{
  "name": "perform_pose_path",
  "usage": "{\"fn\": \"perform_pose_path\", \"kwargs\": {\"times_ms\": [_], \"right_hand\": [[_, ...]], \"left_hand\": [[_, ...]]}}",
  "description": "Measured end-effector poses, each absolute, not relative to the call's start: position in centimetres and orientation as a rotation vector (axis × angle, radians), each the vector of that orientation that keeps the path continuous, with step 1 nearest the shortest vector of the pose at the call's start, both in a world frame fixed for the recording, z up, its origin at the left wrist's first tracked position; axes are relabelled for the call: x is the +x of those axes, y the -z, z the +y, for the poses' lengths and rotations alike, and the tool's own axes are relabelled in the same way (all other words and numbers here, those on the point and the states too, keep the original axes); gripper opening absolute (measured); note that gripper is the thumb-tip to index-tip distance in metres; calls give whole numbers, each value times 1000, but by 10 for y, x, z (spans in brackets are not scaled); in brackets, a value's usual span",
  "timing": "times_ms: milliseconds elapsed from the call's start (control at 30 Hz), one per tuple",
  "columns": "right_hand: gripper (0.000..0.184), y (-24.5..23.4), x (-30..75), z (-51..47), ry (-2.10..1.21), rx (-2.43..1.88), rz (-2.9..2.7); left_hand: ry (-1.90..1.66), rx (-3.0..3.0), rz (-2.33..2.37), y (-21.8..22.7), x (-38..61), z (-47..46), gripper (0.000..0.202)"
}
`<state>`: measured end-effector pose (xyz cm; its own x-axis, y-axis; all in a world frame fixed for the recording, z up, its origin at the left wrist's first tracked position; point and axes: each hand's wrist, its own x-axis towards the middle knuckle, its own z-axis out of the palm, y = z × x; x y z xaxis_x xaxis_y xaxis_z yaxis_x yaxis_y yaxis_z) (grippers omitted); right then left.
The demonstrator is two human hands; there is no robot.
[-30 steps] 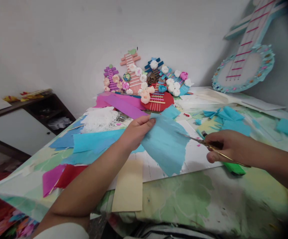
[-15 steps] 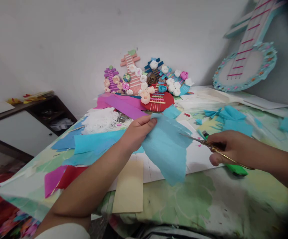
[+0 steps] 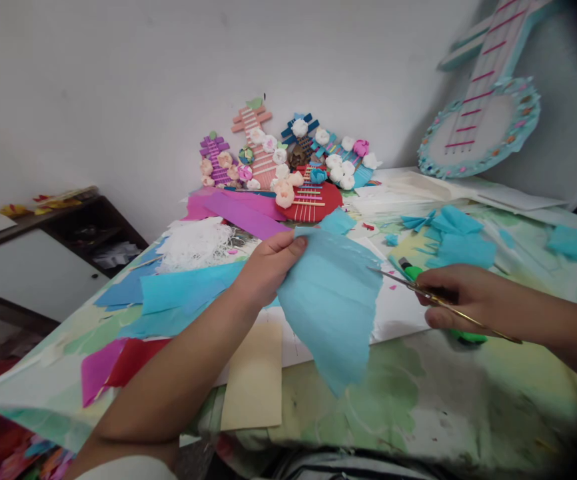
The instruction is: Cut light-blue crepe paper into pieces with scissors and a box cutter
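Pinched in my left hand (image 3: 277,261) is the top left corner of a light blue crepe paper sheet (image 3: 331,300), which hangs down over the table with a ragged lower edge. My right hand (image 3: 461,297) grips gold-handled scissors (image 3: 418,288), fingers wrapped round the handles. The blades point left, their tip against the paper's right side near its upper edge. Below the right hand lies a green tool (image 3: 468,337) with a black end, partly covered by the hand. White sheets (image 3: 403,313) lie under the blue paper, and a cream card (image 3: 252,380) sits at the table's front.
Decorated paper instruments, such as a red one (image 3: 323,200), lean against the wall. Blue crepe scraps (image 3: 461,237) lie at right; blue strips (image 3: 183,290), white shredded paper (image 3: 196,243) and purple paper (image 3: 248,212) at left. A large model instrument (image 3: 478,130) stands at back right.
The view has shifted slightly to the right. The scissors have backed a little out of the blue paper, which now hangs flatter and lower at its bottom corner.
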<state>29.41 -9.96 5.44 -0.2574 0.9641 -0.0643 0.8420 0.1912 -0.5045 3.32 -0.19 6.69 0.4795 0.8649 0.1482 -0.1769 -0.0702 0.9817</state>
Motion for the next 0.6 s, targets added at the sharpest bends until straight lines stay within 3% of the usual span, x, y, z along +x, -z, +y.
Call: {"fn": "perform_pose_path", "kwargs": {"times_ms": [600], "right_hand": [[48, -61, 296, -107, -795, -1911, -2085]], "left_hand": [[-999, 1404, 714, -69, 34, -6, 28]]}}
